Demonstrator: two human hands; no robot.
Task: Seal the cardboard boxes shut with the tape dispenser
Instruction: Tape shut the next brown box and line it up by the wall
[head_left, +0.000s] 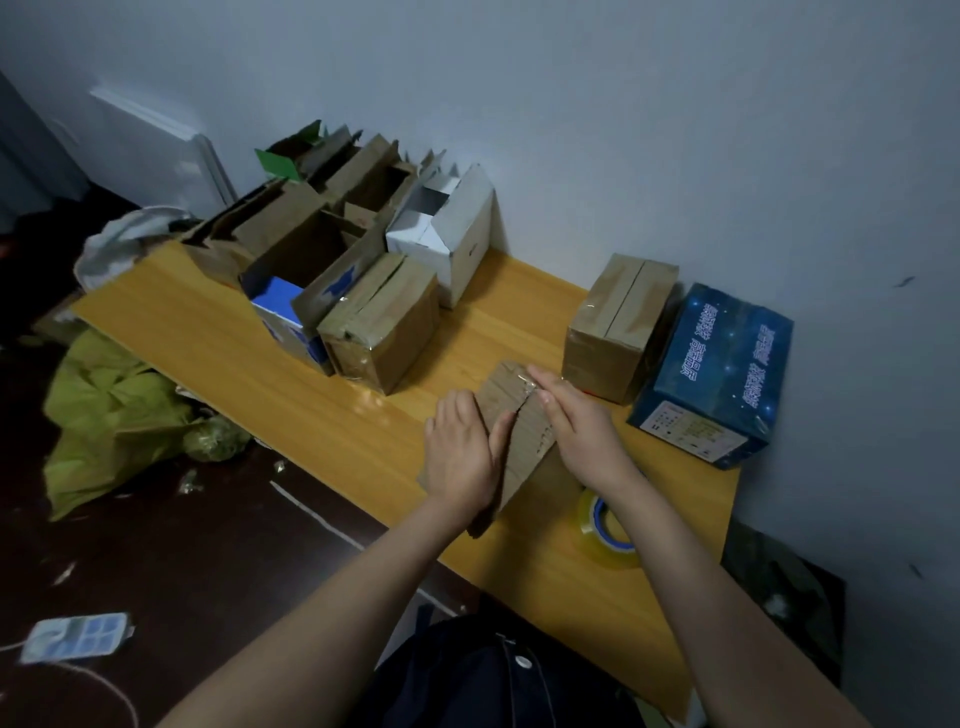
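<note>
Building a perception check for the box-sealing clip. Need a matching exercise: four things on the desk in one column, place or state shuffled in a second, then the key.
1. small brown cardboard box
2. clear tape roll with blue core
3. white cardboard box
4. dark blue star-printed box

A. open-topped, at the back by the wall
B. right end of the wooden table, beside a taped brown box
C. pressed under the left hand and right hand
D. lying near the table's front edge

Pairs: 1-C, 2-D, 3-A, 4-B
</note>
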